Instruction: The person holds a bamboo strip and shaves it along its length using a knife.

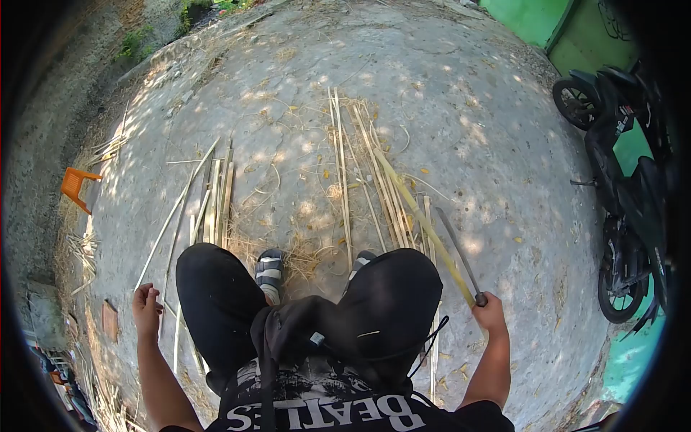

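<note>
R hand (491,314) closed round knife (461,250), prob. bamboo strip (436,237) too – handling stage, wants steady grip – L hand (147,307) half-curled, hold unclear.

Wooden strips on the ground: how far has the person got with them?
Many strips already look cut thin, with curly shavings near the left foot. The right hand grips a long knife, a yellow-green strip beside it. That one perhaps remains; others, I cannot tell.
</note>
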Tool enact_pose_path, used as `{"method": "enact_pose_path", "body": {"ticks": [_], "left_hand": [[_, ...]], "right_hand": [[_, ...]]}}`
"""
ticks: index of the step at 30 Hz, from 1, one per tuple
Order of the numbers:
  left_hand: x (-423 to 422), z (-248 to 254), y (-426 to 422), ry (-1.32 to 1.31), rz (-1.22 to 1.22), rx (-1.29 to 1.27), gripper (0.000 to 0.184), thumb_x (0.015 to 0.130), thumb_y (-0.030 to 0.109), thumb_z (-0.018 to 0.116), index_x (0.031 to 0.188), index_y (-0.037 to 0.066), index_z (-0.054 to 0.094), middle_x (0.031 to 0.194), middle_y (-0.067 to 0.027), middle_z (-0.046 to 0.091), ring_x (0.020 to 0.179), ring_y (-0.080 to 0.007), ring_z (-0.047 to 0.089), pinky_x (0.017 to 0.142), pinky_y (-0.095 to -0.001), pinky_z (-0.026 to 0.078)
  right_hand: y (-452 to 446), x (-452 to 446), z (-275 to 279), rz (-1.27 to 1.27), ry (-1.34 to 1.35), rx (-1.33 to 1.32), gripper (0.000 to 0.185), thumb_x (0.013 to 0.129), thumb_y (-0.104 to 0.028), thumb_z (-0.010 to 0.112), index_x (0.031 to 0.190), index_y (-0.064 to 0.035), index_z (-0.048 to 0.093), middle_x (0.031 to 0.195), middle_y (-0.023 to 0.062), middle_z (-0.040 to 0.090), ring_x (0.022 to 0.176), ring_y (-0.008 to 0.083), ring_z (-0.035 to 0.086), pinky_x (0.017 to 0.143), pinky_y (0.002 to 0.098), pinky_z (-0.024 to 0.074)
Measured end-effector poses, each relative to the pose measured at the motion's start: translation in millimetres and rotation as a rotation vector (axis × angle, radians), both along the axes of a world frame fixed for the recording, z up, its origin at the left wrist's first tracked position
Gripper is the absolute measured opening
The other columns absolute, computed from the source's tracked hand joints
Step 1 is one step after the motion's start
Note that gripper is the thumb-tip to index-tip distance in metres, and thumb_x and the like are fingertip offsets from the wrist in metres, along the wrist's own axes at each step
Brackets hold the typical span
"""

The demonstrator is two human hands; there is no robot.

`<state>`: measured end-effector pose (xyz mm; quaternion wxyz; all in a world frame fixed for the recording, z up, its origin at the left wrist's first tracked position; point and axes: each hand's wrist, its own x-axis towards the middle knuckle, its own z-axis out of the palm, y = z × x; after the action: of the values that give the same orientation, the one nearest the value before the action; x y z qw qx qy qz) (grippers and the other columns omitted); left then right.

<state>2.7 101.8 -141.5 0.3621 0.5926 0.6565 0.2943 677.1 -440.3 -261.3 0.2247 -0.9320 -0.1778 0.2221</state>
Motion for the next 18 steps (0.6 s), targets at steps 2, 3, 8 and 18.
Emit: {"method": "enact_pose_path", "body": {"ticks": [2,3,8,18], "left_hand": [[43,19,22,-0.019,-0.111,0.138,0.025,0.106,0.023,0.064,0.123,0.006,0.064,0.098,-0.0011,0.065,0.068,-0.0066,0.056,0.061,-0.023,0.045],[67,27,31,-0.041,-0.169,0.176,0.025,0.106,0.022,0.064,0.123,0.005,0.064,0.098,-0.0009,0.065,0.07,-0.0064,0.055,0.062,-0.0233,0.046],[205,74,35,-0.04,-0.579,0.393,0.018,0.1,0.009,0.068,0.116,0.0,0.066,0.098,-0.0021,0.066,0.077,-0.009,0.059,0.066,-0.0279,0.05],[329,121,5,0.432,-1.023,1.171,0.07,0.08,0.029,0.085,0.14,0.007,0.056,0.139,-0.0177,0.057,0.128,-0.0374,0.057,0.108,-0.0521,0.044]], "right_hand": [[18,5,68,-0.072,0.048,0.041,0.014,0.078,-0.006,0.07,0.091,0.0004,0.066,0.077,0.011,0.065,0.072,0.0206,0.061,0.067,0.037,0.0487],[26,3,96,-0.123,0.083,0.094,0.011,0.08,-0.004,0.07,0.089,0.0001,0.065,0.075,0.0066,0.061,0.071,0.0155,0.057,0.065,0.0352,0.0469],[52,13,207,0.037,0.05,0.084,0.014,0.082,-0.005,0.075,0.092,-0.0026,0.066,0.08,0.0034,0.064,0.076,0.013,0.058,0.071,0.0329,0.0488],[145,-17,330,0.393,0.291,0.231,0.02,0.073,-0.006,0.081,0.087,-0.0052,0.067,0.086,0.002,0.07,0.084,0.0121,0.065,0.079,0.0309,0.0521]]}}
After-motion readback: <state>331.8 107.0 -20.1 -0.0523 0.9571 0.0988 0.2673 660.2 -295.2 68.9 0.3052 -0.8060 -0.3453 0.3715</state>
